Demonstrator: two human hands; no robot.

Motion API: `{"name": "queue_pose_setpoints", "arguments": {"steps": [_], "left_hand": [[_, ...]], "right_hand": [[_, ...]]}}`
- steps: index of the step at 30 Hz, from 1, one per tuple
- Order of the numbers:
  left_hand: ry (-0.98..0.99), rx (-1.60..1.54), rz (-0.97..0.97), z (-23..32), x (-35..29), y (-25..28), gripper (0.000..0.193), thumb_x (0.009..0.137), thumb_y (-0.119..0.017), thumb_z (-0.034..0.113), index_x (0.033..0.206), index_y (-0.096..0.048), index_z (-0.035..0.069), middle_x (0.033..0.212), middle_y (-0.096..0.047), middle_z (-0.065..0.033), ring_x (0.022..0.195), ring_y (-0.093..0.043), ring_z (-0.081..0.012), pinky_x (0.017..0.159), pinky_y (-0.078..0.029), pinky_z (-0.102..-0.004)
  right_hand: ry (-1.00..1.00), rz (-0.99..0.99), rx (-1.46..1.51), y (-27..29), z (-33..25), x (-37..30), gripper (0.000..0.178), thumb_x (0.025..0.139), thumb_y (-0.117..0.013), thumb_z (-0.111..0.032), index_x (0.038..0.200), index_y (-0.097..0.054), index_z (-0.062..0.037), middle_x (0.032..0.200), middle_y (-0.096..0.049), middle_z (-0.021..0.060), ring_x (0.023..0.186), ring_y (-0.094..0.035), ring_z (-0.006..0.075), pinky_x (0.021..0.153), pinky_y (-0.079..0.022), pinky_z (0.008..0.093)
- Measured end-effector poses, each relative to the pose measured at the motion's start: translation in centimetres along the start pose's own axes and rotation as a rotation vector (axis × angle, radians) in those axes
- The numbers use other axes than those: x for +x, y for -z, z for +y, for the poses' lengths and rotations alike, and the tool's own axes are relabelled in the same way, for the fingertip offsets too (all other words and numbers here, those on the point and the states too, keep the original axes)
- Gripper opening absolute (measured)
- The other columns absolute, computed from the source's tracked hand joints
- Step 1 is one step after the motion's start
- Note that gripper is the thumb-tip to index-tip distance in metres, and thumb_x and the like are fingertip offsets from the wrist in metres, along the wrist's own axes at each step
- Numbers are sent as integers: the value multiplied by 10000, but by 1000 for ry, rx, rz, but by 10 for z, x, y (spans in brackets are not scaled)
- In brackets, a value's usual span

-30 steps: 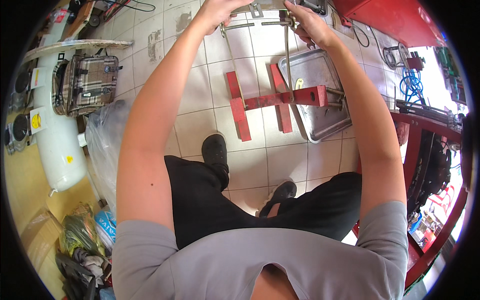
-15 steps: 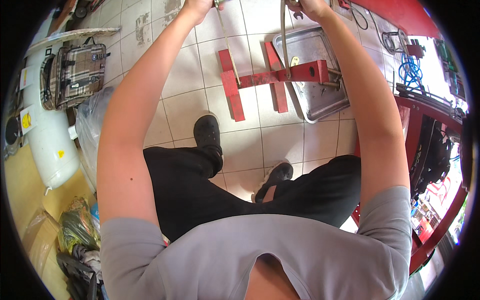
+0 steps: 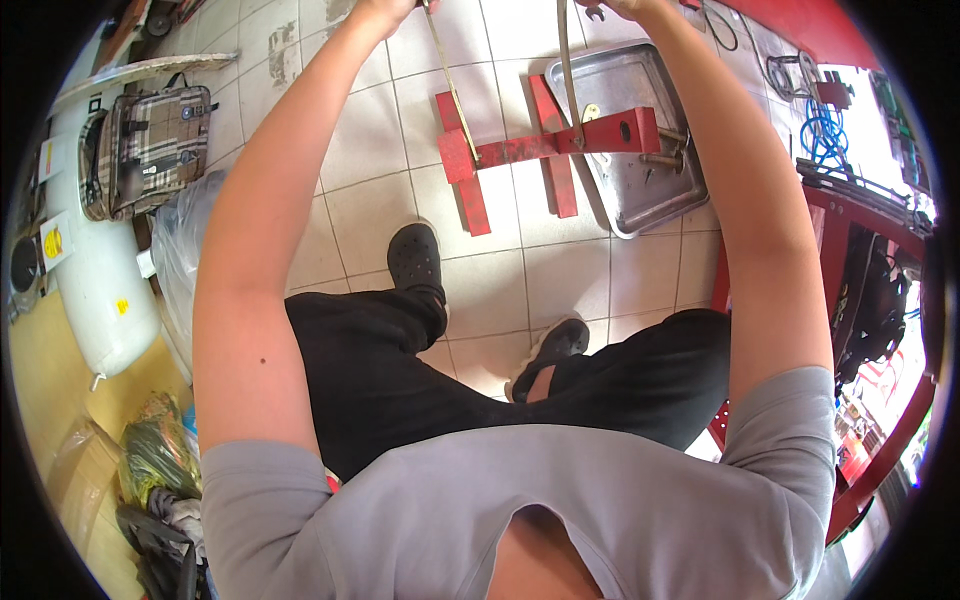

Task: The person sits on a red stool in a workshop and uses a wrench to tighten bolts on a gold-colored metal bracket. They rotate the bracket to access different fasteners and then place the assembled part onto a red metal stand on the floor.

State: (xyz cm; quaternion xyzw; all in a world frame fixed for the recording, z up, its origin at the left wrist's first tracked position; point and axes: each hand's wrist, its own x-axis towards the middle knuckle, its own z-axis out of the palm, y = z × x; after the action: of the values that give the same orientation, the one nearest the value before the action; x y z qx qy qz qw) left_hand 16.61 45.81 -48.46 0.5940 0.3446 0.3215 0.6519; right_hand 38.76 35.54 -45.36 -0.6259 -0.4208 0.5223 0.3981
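At the upper edge my left hand (image 3: 385, 14) is beside the top of a thin metal rod (image 3: 452, 85); its fingers are curled and mostly cut off. My right hand (image 3: 632, 8) is also cut off by that edge, fingers bent, near the top of a second, curved rod (image 3: 567, 75). What the hands grip lies out of view. Both rods rise from a red metal stand (image 3: 515, 149) on the tiled floor, which has a long crossbar and two flat feet. Behind its right end is a shallow metal tray (image 3: 650, 205) with small metal parts inside.
A white tank (image 3: 115, 300) and a plaid bag (image 3: 160, 145) are at the left, with a clear plastic bag (image 3: 180, 245) beside them. At the right are a red metal rack (image 3: 825, 260) and coiled blue hose (image 3: 822, 135). My feet in black clogs (image 3: 415, 260) are below the stand.
Both hands have shifted slightly up, further out of the picture. The rods and the stand's crossbar have moved only a little in view; the tray appears slightly higher and to the right.
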Motion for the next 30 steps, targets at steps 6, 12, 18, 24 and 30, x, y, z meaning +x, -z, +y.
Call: {"name": "queue_pose_setpoints", "arguments": {"steps": [6, 12, 18, 24, 30], "left_hand": [[84, -2, -22, 7, -5, 1, 434, 863, -568, 473, 750, -559, 55, 588, -518, -61, 437, -503, -163, 398, -416, -284], [96, 17, -53, -4, 8, 4, 433, 873, -552, 478, 745, -557, 64, 583, -523, -58, 434, -511, -168, 398, -417, -292], [198, -118, -103, -14, 11, 13, 370, 886, -548, 449, 746, -554, 106, 586, -503, -24, 457, -486, -145, 411, -421, -295], [258, -271, -121, -28, 23, 7, 298, 891, -558, 416, 766, -536, 147, 585, -479, 12, 488, -475, -135, 441, -400, -297], [332, -238, -103, -23, 25, 2, 317, 869, -574, 439, 743, -511, 155, 592, -455, 19, 486, -463, -145, 458, -408, -308]], "right_hand": [[74, -9, -37, 1, 2, 2, 472, 913, -435, -495, 621, -509, -131, 492, -437, -29, 381, -355, 79, 360, -258, 236], [89, 46, -65, 0, 0, -6, 494, 920, -454, -477, 621, -537, -93, 461, -406, -19, 350, -317, 90, 345, -227, 251], [0, -23, -109, -1, -1, -4, 546, 926, -452, -529, 681, -581, -59, 420, -344, -20, 329, -301, 95, 339, -224, 262], [-24, 50, -220, 1, 1, -3, 536, 914, -462, -557, 745, -602, -69, 423, -326, -24, 326, -277, 89, 342, -201, 272], [-24, 23, -26, 0, 11, 1, 502, 939, -444, -509, 625, -495, -121, 425, -330, -33, 328, -255, 88, 345, -189, 269]]}}
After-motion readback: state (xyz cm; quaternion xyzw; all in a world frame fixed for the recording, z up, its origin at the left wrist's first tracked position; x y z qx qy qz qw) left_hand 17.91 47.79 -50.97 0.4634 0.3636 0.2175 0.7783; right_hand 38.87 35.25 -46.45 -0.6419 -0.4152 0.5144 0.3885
